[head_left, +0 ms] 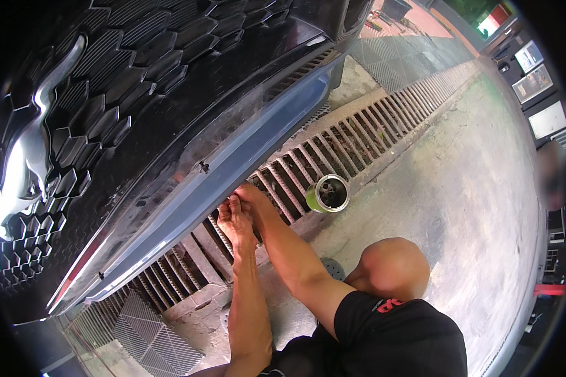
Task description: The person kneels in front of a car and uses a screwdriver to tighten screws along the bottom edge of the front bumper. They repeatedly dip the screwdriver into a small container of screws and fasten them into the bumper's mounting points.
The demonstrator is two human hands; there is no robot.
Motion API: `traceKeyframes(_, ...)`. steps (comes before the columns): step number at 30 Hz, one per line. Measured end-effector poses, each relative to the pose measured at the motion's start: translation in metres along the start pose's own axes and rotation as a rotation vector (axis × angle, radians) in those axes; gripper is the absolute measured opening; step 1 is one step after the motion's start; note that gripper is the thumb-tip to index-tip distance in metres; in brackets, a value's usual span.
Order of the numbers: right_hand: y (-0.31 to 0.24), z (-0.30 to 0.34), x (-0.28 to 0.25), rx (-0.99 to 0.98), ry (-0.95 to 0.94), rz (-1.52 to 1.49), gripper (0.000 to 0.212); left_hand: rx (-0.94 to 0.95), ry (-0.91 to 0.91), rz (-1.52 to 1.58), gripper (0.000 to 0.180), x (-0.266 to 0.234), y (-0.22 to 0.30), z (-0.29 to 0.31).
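Both my hands meet under the lower edge of a car's front bumper, where a long blue-grey lip (223,164) runs along the bottom. My left hand (235,221) has its fingers bent and pressed together beside the lip; anything between them is too small or hidden to make out. Right against it, my right hand (251,195) reaches under the lip, and its fingers are mostly out of sight. Above the lip are small dark clips (204,167). To the right of my hands stands a green-sided can (316,200) with small dark pieces inside.
The bumper hangs over a drain grate (333,147) of metal bars crossing the concrete floor (446,169). A silver horse emblem (28,151) sits on the black honeycomb grille (132,44). Grey ribbed tiles (148,333) lie lower left. My bent knee (393,267) is close to my right arm.
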State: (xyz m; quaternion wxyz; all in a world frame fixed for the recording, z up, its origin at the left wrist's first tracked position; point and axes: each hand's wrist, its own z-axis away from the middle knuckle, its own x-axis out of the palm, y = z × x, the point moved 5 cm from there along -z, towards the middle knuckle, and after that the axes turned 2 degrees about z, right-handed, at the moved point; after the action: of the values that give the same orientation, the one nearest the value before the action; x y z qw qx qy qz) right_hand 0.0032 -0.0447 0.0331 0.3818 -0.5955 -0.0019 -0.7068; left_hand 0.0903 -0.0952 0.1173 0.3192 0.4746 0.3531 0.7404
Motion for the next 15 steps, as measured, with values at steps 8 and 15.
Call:
traceKeyframes(8,0.012,0.004,0.029,-0.092,-0.002,0.018,0.027,0.002,0.057,0.018,0.016,-0.022,0.014,0.002)
traceKeyframes(15,0.008,-0.002,0.06,-0.129,-0.133,-0.087,0.036,0.078,0.211,-0.039,0.013,-0.05,0.026,-0.025)
